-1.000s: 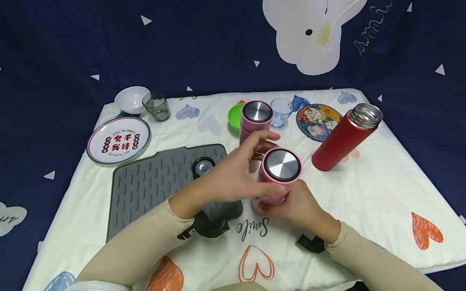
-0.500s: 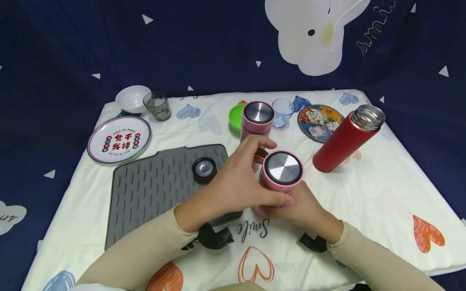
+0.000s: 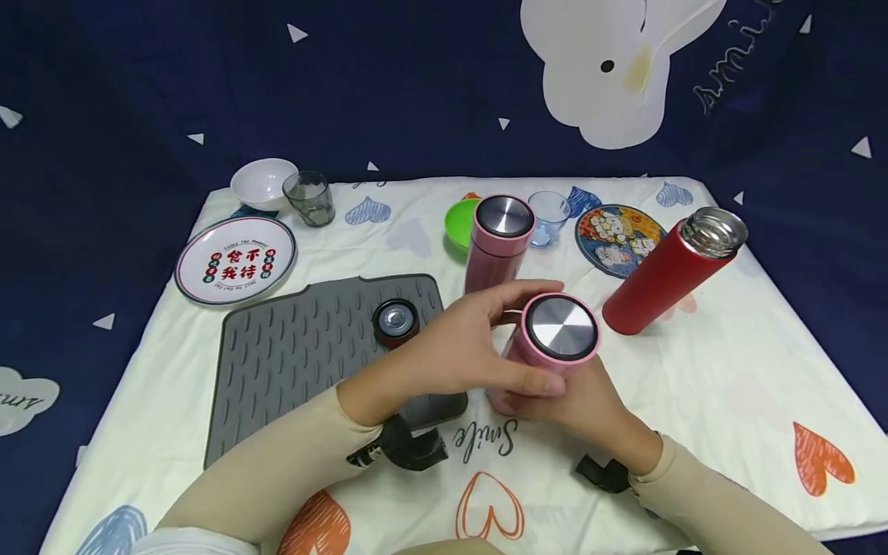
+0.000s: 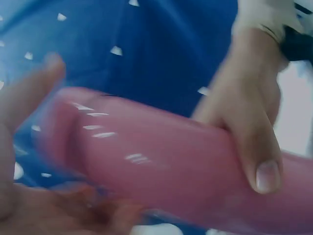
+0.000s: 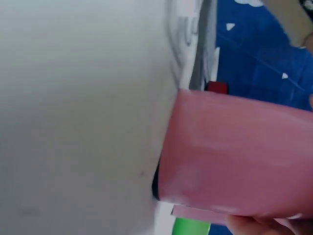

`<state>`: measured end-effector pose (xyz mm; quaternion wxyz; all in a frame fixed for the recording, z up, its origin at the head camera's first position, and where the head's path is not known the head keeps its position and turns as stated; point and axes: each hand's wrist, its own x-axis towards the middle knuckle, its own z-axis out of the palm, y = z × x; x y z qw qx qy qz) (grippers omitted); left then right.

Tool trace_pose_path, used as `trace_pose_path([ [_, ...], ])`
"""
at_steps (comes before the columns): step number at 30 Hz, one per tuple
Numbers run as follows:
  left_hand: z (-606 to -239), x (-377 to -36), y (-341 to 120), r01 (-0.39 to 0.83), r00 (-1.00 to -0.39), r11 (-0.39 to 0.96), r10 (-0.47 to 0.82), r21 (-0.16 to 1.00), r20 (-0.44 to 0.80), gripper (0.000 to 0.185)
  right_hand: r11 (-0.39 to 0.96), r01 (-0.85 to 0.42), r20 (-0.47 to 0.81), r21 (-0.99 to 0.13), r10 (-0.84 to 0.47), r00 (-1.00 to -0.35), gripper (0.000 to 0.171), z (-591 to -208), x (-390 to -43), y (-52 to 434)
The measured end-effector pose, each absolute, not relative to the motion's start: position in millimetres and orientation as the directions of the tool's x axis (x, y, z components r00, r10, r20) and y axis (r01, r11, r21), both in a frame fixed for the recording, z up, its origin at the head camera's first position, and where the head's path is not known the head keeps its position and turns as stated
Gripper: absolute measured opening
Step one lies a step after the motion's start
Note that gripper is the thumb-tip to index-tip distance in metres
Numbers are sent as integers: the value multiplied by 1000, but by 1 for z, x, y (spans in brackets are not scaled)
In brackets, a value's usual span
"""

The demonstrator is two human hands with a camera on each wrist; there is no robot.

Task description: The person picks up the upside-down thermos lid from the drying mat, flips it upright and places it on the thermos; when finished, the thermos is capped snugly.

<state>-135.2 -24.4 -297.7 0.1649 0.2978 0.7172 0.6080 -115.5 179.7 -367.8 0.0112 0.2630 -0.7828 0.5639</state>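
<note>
Overhead, the head view shows the near pink flask (image 3: 544, 354) tilted over the front of the printed cloth (image 3: 728, 385), beside the grey mat (image 3: 305, 354). The left hand (image 3: 458, 351) curls thumb and fingers round its upper end below the steel-topped lid (image 3: 562, 327); the right hand (image 3: 586, 401) wraps the lower body from underneath. Judged from its smooth glossy shell, the flask is rigid, fairly slippery and moderately heavy, so a full wrap on the body and a fingertip grip at the lid collar suit it best. A second pink flask (image 3: 498, 243) stands capped behind it; the red flask (image 3: 669, 270) stands uncapped, contents not visible, and a loose cap (image 3: 395, 322) lies on the mat. The white bowl (image 3: 264, 183), grey glass (image 3: 309, 198), blue glass (image 3: 549, 216), green bowl (image 3: 461, 223) and printed plate (image 3: 236, 260) appear empty. The left wrist view is blurred: pink barrel, right thumb clamped across it. The right wrist view shows the flask's base end above cloth; fingers barely visible.
</note>
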Motion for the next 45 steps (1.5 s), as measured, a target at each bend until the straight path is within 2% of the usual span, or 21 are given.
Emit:
trace_pose_path([
  [3,-281,-116,-50,262,-776,188,624,947,90,81,283,-451,364,-847,-309,-879,64,-376,-126,189],
  [6,-269,-106,-83,258,-810,258,583,931,63,65,399,-369,318,-840,-190,-929,57,-381,-148,198],
  [9,-272,-114,-111,270,-834,277,545,922,80,54,474,-261,246,-841,-94,-965,57,-382,-174,204],
  [12,-288,-130,-132,275,-860,377,508,885,51,52,473,-211,219,-855,-38,-975,59,-385,-195,207],
  [14,-302,-142,-141,270,-883,505,469,820,3,58,472,-202,223,-858,-12,-975,59,-389,-204,208],
  [18,-328,-161,-151,224,-931,754,352,617,-93,86,463,-194,216,-865,-6,-976,59,-393,-213,210],
  [22,-349,-172,-153,227,-950,871,296,436,-96,105,445,-173,176,-879,-35,-984,63,-395,-212,211],
  [25,-363,-178,-151,264,-943,897,317,355,-100,109,442,-137,126,-887,-53,-991,68,-395,-207,214],
  [28,-373,-181,-148,306,-929,904,351,298,-112,104,458,-86,68,-885,-57,-996,79,-394,-202,215],
  [31,-378,-183,-149,323,-927,902,363,286,-97,92,473,-50,31,-880,-48,-998,93,-386,-187,214],
  [33,-379,-183,-150,320,-931,897,357,304,-73,85,471,-59,59,-880,-13,-998,95,-378,-167,213],
  [36,-374,-177,-148,346,-929,874,370,341,-7,80,355,-167,192,-920,37,-981,81,-371,-128,207],
  [38,-366,-165,-141,405,-911,846,406,347,73,78,280,-233,245,-931,8,-969,66,-370,-103,199],
  [39,-362,-157,-135,448,-893,824,432,348,128,76,248,-231,231,-941,-30,-973,60,-370,-95,194],
  [42,-349,-129,-109,583,-812,750,520,313,266,70,203,-112,65,-973,-227,-972,49,-369,-83,178],
  [45,-342,-109,-85,676,-736,676,591,295,331,65,230,42,-140,-972,-430,-892,41,-368,-87,165],
])
